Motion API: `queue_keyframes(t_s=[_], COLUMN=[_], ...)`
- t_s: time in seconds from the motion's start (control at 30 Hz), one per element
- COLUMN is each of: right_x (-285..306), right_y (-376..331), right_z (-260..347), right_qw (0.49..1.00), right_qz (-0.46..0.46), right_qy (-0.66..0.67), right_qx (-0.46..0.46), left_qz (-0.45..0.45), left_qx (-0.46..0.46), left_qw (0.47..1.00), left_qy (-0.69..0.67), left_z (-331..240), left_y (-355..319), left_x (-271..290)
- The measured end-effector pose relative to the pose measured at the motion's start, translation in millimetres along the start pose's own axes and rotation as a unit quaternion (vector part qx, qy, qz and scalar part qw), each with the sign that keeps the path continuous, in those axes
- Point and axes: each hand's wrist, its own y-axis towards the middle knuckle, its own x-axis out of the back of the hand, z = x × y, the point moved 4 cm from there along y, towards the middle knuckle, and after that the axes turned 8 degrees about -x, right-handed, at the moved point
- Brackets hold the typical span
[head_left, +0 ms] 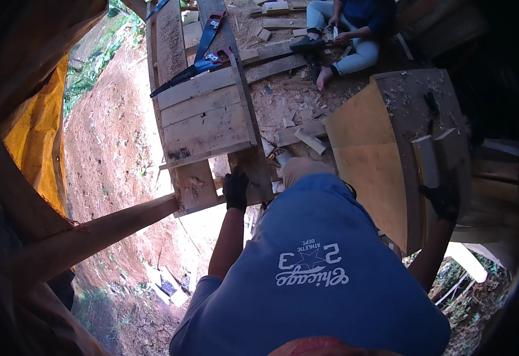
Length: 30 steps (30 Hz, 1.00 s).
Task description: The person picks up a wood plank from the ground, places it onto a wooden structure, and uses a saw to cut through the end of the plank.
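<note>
L hand (black-gloved) (pixel 235 188) at near end of the rough timber-frame worktop (pixel 252 121); R hand (black-gloved) (pixel 443 203) at the pale narrow wooden board (pixel 428 166), which lies on the shavings-strewn brown worktop w/ orange side (pixel 410 98). Can't tell if either hand grips or just rests. Done afaict: flat sawn planks (pixel 203 124) sit side by side across the frame. Left, prob: near end has open gaps, & the pale board isn't on the frame. Red-handled blue handsaw (pixel 191 72) idle on frame. Exact % unclear.

Blue short-sleeved T-shirt (pixel 313 308) — white print (pixel 311 264) with star — black gloves (pixel 235 188), tan legwear (pixel 308 168).
</note>
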Motion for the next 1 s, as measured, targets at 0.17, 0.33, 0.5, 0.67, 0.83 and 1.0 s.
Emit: queue_keyframes(t_s=[0.17,0.33,0.5,0.67,0.83,1.0], right_x=[-44,-40,-31,-35,22,73], right_y=[5,13,-8,-4,-32,-70], right_z=[-8,-7,-15,-28,7,74], right_qw=[0.998,0.996,0.987,0.994,0.977,0.964], right_qz=[-0.050,-0.046,-0.029,-0.061,-0.127,-0.160], right_qy=[0.017,0.071,0.160,0.091,0.146,0.136], right_qx=[0.026,-0.001,-0.005,0.021,0.088,0.163], left_qz=[-0.046,-0.048,0.095,0.107,0.054,0.055], left_qx=[-0.019,0.015,-0.077,-0.044,-0.205,-0.047], left_qw=[0.986,0.903,0.976,0.916,0.977,0.870], left_qy=[-0.156,-0.427,-0.181,-0.383,0.010,-0.488], left_z=[52,78,61,84,80,90], left_y=[-5,3,11,6,3,1], left_x=[-27,-52,-47,-52,-41,-45])
